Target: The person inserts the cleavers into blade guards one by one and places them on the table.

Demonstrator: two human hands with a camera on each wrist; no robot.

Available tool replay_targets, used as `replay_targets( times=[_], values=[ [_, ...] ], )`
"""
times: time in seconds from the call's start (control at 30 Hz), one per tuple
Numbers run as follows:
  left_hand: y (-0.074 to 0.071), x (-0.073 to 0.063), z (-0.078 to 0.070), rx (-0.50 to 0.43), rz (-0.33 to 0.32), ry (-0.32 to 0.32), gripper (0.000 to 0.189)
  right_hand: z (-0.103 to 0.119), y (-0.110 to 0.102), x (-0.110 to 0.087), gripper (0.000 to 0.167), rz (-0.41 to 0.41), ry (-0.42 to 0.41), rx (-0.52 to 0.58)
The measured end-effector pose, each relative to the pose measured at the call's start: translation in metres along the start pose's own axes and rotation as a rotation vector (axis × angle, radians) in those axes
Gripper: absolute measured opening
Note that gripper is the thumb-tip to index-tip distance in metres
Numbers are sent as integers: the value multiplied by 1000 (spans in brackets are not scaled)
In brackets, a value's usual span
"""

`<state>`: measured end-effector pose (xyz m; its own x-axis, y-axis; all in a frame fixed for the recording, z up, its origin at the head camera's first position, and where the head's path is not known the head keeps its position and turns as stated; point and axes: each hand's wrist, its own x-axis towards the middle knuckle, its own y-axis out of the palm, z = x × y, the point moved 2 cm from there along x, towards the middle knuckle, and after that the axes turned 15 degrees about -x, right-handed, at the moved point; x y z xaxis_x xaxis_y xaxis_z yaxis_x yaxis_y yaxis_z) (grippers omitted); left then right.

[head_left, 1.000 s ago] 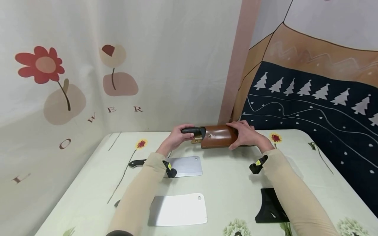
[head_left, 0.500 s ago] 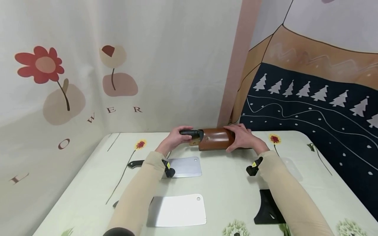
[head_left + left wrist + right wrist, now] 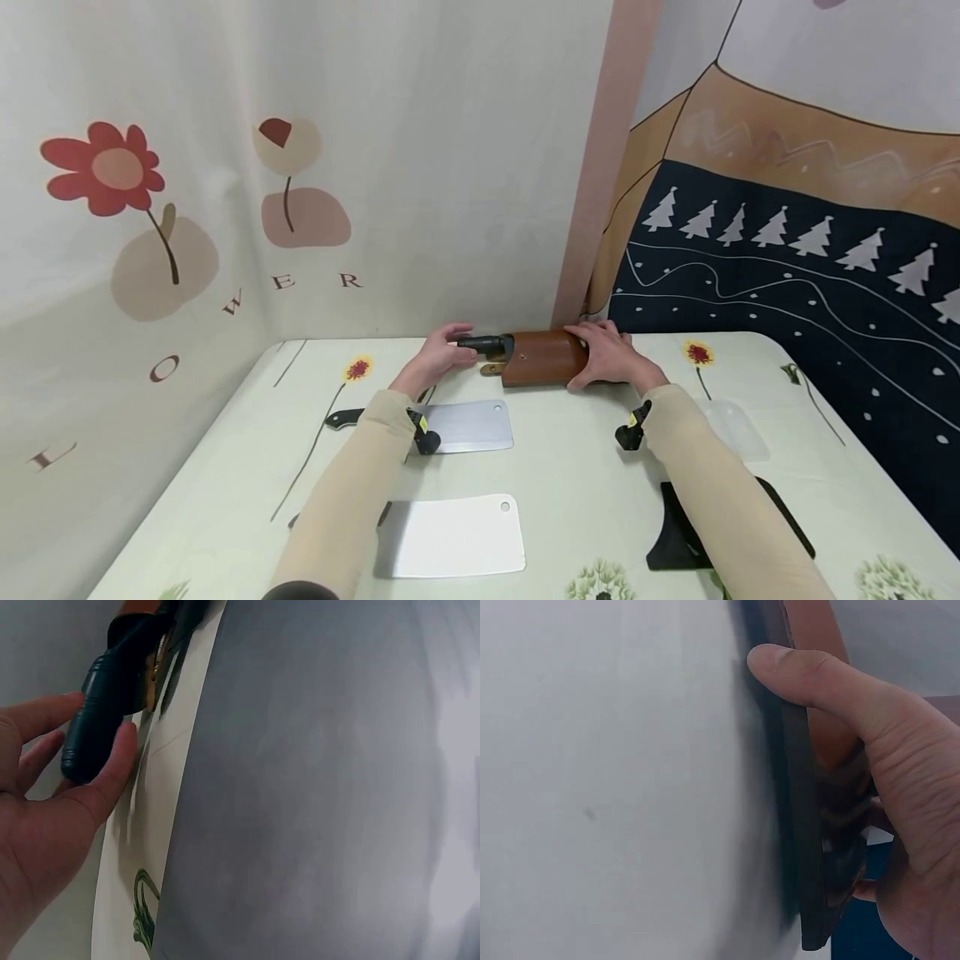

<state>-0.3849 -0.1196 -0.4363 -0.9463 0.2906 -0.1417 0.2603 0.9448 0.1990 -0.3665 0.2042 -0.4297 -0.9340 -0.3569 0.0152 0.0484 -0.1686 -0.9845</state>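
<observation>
At the back of the table lies a brown leather sheath (image 3: 543,358) with a black-handled knife in it; the blade is hidden inside. My left hand (image 3: 437,360) is at the black knife handle (image 3: 96,720), its thumb on one side and fingers on the other, close to the butt end. With the right hand (image 3: 609,354) I grip the far end of the sheath, the thumb (image 3: 787,671) over its near edge and the fingers behind. A small tan strap (image 3: 492,368) sticks out below the handle.
Two cleavers lie at left, one (image 3: 468,427) behind the other (image 3: 453,537), their handles partly under my left sleeve. A black flat-sided object (image 3: 671,542) lies half hidden under my right forearm. A clear plastic piece (image 3: 738,429) is at right; a curtain (image 3: 450,167) hangs behind.
Both hands have lowered the sheathed knife slightly and brought it a little nearer. The fingers of my left hand have loosened somewhat around the handle.
</observation>
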Motion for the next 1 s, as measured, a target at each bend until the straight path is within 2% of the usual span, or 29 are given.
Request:
replay_targets(
  times=[0.23,0.5,0.57,0.8,0.87,1.0],
  values=[
    [-4,-3,-2,11,-39,-17,66,-2,6,-2,109,22,12,49],
    [-6,-9,-5,100,-11,4,68,-10,3,-10,111,48,-13,59],
    [-7,-10,-5,98,-2,15,68,-13,0,-14,111,49,-6,61],
    [-10,-14,-6,-30,9,16,68,-23,-13,-32,110,16,-4,61],
    [-13,-16,-6,-17,5,14,67,-27,-17,-39,109,16,-7,62],
    [-22,-24,-10,35,11,48,65,-36,-26,-59,108,16,2,34]
  ],
)
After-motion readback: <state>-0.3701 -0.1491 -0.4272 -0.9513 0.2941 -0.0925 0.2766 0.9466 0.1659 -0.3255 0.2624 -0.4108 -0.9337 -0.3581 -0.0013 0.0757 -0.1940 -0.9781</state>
